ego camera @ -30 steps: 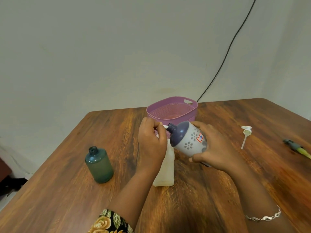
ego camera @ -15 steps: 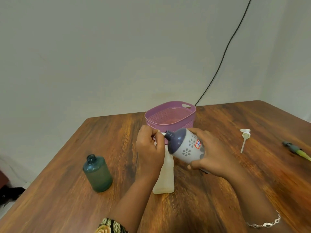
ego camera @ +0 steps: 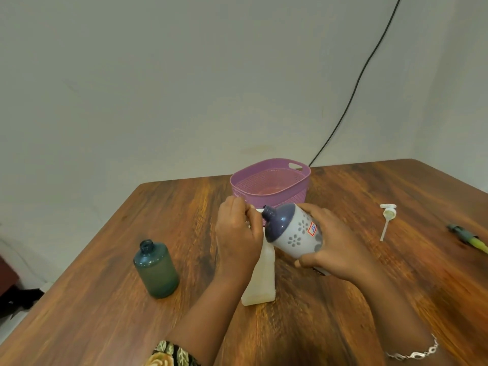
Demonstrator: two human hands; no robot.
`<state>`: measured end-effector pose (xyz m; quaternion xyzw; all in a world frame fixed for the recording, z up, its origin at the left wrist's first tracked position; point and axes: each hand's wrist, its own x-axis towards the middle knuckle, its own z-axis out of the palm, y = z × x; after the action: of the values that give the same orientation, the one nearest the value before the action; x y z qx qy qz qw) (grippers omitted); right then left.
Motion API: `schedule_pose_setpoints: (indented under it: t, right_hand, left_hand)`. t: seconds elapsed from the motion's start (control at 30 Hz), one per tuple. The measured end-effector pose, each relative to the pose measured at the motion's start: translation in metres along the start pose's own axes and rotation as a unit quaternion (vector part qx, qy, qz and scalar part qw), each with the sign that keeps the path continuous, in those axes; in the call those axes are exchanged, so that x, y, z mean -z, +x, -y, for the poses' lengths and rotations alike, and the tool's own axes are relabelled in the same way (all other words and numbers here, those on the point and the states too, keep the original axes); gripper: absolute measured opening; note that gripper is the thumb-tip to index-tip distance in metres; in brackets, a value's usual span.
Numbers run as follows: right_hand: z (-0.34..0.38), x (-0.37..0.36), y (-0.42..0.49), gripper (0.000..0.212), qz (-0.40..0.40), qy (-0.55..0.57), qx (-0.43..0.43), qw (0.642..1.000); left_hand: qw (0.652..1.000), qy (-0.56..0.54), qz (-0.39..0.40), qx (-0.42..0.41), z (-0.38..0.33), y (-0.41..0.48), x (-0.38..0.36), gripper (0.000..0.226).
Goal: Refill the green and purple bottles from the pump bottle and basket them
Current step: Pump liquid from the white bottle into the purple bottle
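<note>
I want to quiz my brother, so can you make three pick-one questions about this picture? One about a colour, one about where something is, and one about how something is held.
1. What colour is the basket?
A) purple B) yellow C) blue

2. Where is the green bottle?
A) inside the basket B) standing on the table, left of the pump bottle C) lying on its side

3. How is the purple bottle held?
A) upright with a cap on B) upside down over the basket C) tilted in the right hand, bare neck toward the pump bottle

Answers:
1 A: its mesh walls are purple.
2 B: it stands upright on the wood with no hand touching it.
3 C: its neck leans toward the pump bottle's top, which the left hand grips.
</note>
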<state>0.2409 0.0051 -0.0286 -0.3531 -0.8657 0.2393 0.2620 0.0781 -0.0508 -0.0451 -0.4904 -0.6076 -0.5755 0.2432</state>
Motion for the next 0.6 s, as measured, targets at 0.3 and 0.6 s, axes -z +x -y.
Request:
schedule_pose_setpoints:
  t: [0.3, 0.6]
  right_hand:
    - [0.005, 0.005, -0.001, 0.095, -0.016, 0.013, 0.004, 1.000]
    - [0.002, 0.001, -0.003, 0.097, 0.004, -0.001, -0.006, 1.000]
  left_hand:
    - [0.999, 0.032, 0.005, -0.015, -0.002, 0.014, 0.001, 0.015]
    - [1.000, -0.015, 0.014, 0.016, 0.004, 0.000, 0.002, 0.016]
